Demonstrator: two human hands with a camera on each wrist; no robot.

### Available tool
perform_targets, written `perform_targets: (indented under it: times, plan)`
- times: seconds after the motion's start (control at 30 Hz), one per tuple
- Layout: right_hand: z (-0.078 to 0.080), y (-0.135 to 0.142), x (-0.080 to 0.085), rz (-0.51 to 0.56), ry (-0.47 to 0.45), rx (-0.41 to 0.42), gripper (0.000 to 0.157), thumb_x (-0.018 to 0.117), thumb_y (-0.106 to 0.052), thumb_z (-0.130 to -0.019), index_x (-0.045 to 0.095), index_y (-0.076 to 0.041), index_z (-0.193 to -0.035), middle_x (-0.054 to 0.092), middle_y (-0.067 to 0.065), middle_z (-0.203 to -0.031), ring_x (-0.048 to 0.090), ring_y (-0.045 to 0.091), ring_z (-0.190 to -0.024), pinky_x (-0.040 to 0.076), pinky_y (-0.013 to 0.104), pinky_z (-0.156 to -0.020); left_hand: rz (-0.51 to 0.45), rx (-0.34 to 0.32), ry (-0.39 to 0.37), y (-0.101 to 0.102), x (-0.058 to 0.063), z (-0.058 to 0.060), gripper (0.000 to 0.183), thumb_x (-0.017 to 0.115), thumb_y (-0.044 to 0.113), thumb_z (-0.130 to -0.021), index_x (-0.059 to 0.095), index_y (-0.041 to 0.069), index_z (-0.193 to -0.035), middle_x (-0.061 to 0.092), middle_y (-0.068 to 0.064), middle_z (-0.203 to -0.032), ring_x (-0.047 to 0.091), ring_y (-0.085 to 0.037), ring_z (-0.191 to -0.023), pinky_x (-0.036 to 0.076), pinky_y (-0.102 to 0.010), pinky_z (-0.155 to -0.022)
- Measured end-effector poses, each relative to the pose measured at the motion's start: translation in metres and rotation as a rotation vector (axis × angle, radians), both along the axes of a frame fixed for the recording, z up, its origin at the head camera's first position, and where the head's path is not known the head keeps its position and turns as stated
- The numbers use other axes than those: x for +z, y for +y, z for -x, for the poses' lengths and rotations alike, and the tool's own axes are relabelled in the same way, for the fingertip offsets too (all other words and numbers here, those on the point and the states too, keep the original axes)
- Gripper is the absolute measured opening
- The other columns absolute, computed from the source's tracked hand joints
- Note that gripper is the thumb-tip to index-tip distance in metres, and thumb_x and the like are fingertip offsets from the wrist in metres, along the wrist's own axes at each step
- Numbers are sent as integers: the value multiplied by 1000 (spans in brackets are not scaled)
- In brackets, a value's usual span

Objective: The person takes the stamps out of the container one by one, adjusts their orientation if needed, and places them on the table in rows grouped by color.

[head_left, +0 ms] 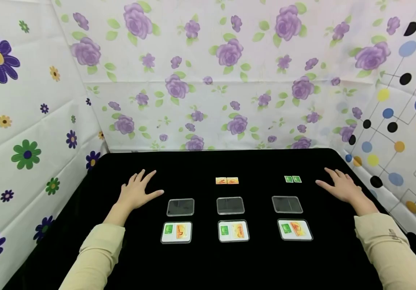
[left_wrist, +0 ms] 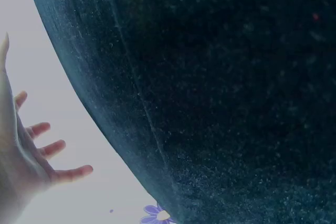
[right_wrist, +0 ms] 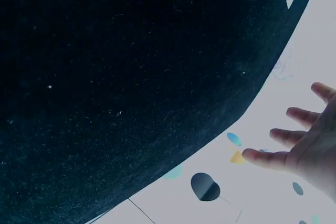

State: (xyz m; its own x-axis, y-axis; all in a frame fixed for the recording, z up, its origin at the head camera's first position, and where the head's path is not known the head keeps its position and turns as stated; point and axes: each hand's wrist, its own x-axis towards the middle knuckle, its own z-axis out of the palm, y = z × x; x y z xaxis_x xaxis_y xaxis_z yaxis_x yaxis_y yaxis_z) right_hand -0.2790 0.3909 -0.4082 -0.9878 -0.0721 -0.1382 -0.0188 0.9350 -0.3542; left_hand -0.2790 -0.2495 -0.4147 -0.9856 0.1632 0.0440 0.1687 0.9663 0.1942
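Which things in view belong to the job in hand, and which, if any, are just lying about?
Likely the job:
two orange picture pieces
two green picture pieces
three clear cases
three clear-rimmed white cards

Likely just surroundings; no loose clutter seen:
black cloth
patterned backdrops
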Motion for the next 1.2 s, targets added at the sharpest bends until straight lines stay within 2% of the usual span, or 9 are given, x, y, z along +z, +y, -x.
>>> perform_targets:
  times: [0.1, 0.3, 0.4, 0.6, 1.03, 1.2]
  plan:
    - [0, -2, 2, -25, 21, 12, 85, 36, -59, -95, 15, 6, -146, 12, 45, -141, 13, 67, -124, 18, 82, -87, -2, -15, 15, 0, 2, 0, 81, 49, 65, -86, 30, 15, -147, 25, -26, -151, 27, -52, -132, 30, -72, -93]
    - [1, -4, 4, -16, 42, 67, 81, 37, -52, -97, 25, 15, -140, 23, 47, -137, 30, 62, -119, 30, 70, -91, 35, -62, 47, 3, 5, 2, 55, 58, 42, -91, 52, 6, -132, 53, -26, -130, 55, -44, -110, 46, -57, -85]
    - [3, -4, 2, -21, 63, 89, 75, 39, -48, -98, 31, 15, -137, 35, 45, -132, 40, 59, -114, 37, 66, -86, 28, -63, 30, 4, 5, 3, 46, 58, 36, -92, 58, 4, -126, 62, -22, -119, 61, -38, -102, 49, -52, -82]
    - [4, -2, -4, -9, 112, 130, 57, 48, -34, -98, 43, 13, -130, 55, 38, -114, 57, 49, -95, 47, 53, -71, -9, -80, 13, 7, 2, 5, 38, 59, 32, -92, 62, 5, -119, 67, -18, -106, 64, -31, -90, 51, -48, -77]
    - [3, -15, -6, -11, 169, 151, 44, 55, -26, -95, 54, 10, -120, 63, 29, -101, 61, 41, -86, 48, 51, -70, -12, -96, 79, 9, -1, -3, 29, 61, 27, -91, 66, 6, -110, 69, -13, -94, 64, -25, -80, 51, -43, -71]
    - [2, -17, -5, -28, 195, 174, 41, 56, -25, -95, 56, 10, -117, 64, 25, -96, 62, 37, -82, 48, 49, -69, -24, -115, 81, 8, -3, -6, 27, 61, 27, -91, 67, 7, -108, 69, -10, -91, 64, -23, -77, 51, -41, -69]
